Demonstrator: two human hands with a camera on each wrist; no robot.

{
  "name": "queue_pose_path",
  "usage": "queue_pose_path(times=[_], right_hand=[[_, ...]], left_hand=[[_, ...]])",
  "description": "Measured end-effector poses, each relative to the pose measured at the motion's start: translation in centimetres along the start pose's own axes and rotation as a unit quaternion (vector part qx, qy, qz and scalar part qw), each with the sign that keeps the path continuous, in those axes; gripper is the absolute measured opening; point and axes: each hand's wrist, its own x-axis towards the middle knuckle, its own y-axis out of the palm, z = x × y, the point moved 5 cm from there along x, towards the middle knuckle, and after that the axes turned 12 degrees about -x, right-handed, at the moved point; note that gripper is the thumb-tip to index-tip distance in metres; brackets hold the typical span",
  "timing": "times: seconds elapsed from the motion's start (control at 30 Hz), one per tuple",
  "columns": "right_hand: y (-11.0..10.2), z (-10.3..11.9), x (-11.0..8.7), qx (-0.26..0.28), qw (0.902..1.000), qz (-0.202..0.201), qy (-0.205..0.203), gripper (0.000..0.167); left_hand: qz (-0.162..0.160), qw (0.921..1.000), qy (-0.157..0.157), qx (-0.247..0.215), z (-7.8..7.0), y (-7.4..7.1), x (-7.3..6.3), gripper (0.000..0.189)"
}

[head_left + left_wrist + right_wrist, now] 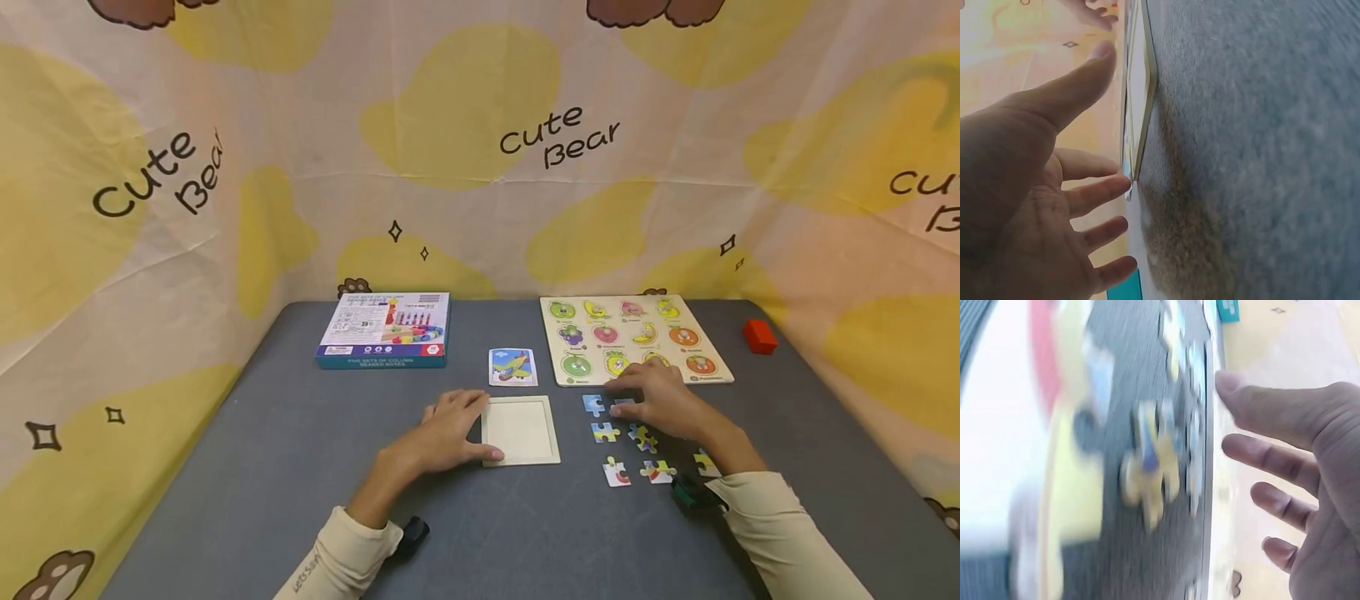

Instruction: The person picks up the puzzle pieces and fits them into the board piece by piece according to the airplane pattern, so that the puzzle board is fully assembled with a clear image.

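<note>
A square cream puzzle tray (552, 429) lies flat on the grey table. My left hand (450, 429) is at its left side, thumb by the near corner and fingertips by the far one. In the left wrist view those fingers are spread, the fingertips close to the tray's edge (1147, 106). Right of the tray lie several loose jigsaw pieces (605, 432) printed in blue, yellow, white and red. Over the far pieces hovers my right hand (663, 400), thumb and fingers apart. The right wrist view shows nothing between them, with a yellow-and-blue piece (1150, 465) nearby.
Behind the tray lies a small picture card (513, 367) of a yellow plane. A fruit board (630, 340) is behind the pieces, and a red block (761, 337) stands at far right. A bead-set box (384, 331) sits at back left. Printed cloth (465, 125) hangs behind the table.
</note>
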Motion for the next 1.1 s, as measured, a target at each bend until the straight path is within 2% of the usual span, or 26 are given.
queue_pose_path(times=[0.13,0.37,0.73,1.1], right_hand=[[0.5,1.0,0.5,0.012,0.9998,0.013,-0.012,0.035],[1.2,1.7,1.0,0.002,0.9997,0.025,-0.005,0.030],[1.8,1.7,1.0,-0.011,0.9999,-0.006,0.001,0.017],[1.6,2.8,1.5,-0.028,0.9995,-0.014,-0.001,0.015]], left_hand=[[0.002,1.0000,-0.001,0.002,0.2,0.3,0.0,0.097],[0.008,0.9999,-0.009,0.006,0.3,0.4,0.1,0.097],[0.011,0.9997,-0.008,0.019,0.3,0.4,0.0,0.097],[0.017,0.9996,-0.013,0.020,0.3,0.1,-0.3,0.095]])
